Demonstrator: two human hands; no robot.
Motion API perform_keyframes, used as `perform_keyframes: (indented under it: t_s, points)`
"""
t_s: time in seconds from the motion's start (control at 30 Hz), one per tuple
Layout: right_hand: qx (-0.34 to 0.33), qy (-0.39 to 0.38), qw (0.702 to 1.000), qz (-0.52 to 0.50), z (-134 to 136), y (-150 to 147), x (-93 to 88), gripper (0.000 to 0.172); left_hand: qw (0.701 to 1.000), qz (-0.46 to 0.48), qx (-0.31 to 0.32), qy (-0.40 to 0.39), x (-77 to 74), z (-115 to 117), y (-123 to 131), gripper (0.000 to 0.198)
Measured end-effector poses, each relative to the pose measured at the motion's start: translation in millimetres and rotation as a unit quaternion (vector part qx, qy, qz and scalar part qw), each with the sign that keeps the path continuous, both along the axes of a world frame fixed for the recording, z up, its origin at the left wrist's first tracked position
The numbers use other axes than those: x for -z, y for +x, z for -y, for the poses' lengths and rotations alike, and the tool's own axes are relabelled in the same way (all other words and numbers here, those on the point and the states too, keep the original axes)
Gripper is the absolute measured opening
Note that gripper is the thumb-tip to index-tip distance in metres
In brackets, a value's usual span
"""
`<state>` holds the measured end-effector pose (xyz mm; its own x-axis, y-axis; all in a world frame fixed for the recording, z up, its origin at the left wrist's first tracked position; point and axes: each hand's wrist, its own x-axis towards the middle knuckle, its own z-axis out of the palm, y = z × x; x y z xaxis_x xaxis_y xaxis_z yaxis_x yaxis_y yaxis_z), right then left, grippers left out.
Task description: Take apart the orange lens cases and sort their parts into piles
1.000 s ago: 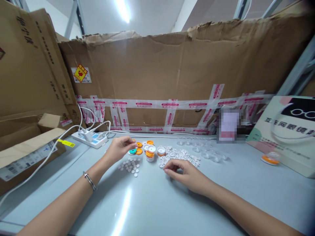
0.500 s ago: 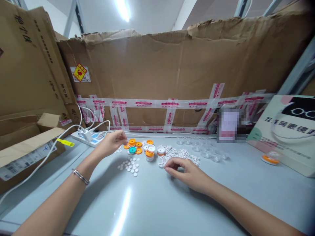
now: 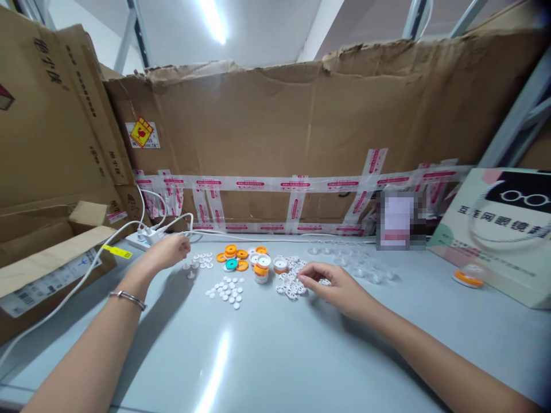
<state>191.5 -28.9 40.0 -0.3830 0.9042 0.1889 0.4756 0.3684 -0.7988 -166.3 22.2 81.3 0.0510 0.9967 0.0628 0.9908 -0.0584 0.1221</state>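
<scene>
My left hand [image 3: 171, 250], with a metal bracelet on its wrist, has its fingers curled together just above small white stemmed discs [image 3: 202, 261]. Whether it pinches one of them is hidden. At the right edge of a heap of white pieces with dark holes [image 3: 291, 287], my right hand [image 3: 329, 285] has its thumb and forefinger nearly together; anything between them is too small to make out. Between the hands lie orange rings [image 3: 242, 265], a teal ring [image 3: 231, 264] and a stack of orange and white round parts [image 3: 261, 269]. Flat white discs [image 3: 226, 291] are scattered in front.
Clear plastic domes [image 3: 361, 267] spread at the back right. An orange-based domed piece [image 3: 469, 276] stands by a printed box [image 3: 503, 241]. On the left are an open carton [image 3: 47, 269] and a power strip [image 3: 140, 241] with white cables. A large cardboard wall [image 3: 267, 126] closes the back.
My left hand has moved left, away from the orange rings, to the white stemmed discs, uncovering several of them. The right hand has shifted slightly right and up over the heap.
</scene>
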Motion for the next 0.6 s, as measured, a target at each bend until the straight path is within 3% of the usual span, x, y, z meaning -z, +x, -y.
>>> perform_keyframes:
  t_s: [0.2,0.47,0.6]
  points:
    - [0.017,-0.002,1.0,-0.001,0.0,2.0,-2.0,0.023,1.0,0.005,0.007,-0.014,0.2,2.5,1.2,0.013]
    - [0.012,-0.002,1.0,0.002,-2.5,1.5,-0.3,0.023,0.991,0.02,0.035,-0.124,-5.5,17.9,10.6,0.016]
    - [0.006,0.002,1.0,0.01,-2.6,-0.3,1.1,0.022,0.989,0.021,0.037,-0.141,-4.1,19.0,15.6,0.012]
